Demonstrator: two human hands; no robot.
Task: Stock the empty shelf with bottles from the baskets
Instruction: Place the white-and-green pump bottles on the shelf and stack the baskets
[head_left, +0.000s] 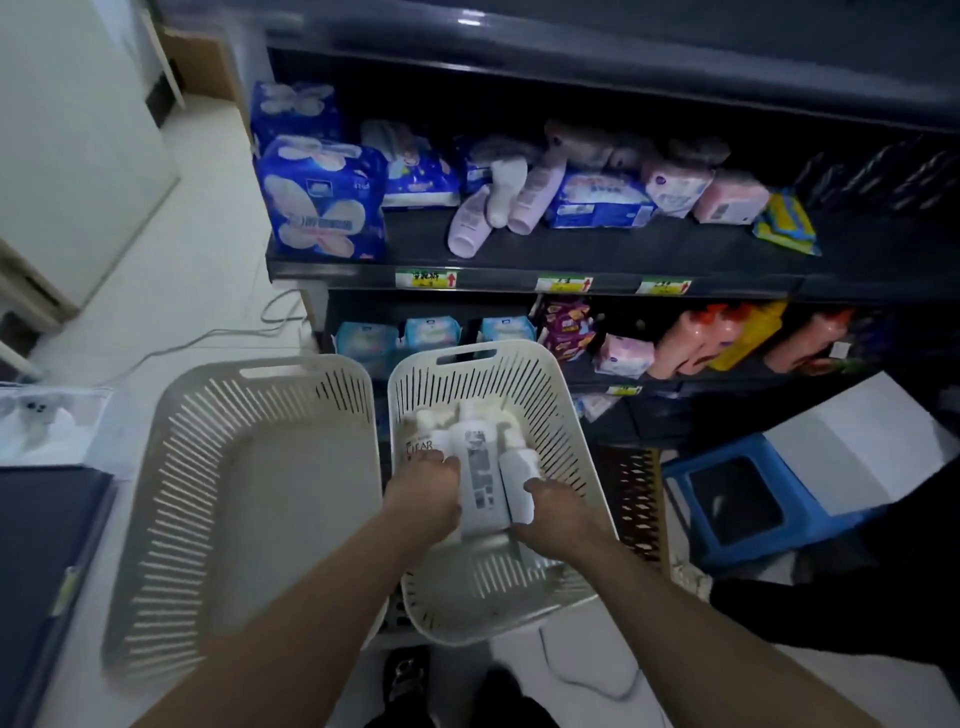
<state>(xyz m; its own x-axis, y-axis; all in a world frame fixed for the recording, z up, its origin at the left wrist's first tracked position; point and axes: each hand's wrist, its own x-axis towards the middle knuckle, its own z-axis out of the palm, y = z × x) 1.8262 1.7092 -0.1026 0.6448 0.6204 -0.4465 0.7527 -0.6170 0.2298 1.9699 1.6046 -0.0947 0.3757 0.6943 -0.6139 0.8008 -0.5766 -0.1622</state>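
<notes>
- A blue plastic stool (748, 501) stands on the floor to the right, with a dark square opening in its seat.
- A white sheet of paper (872, 436) lies beside and partly over the stool.
- Blue-and-white wrapped packs (324, 202) sit at the left, one stacked behind another.
- Pink packs (727, 195) lie further right, next to a yellow-and-blue pack (787, 223).
- Green-and-white price tags (428, 278) with red arrows are fixed along a dark front edge.
- A grey cable (208, 335) trails across the pale floor (171, 291).
- A dark blue flat surface (47, 545) fills the lower left corner.
- A brown cardboard panel (200, 57) leans at the upper left.
</notes>
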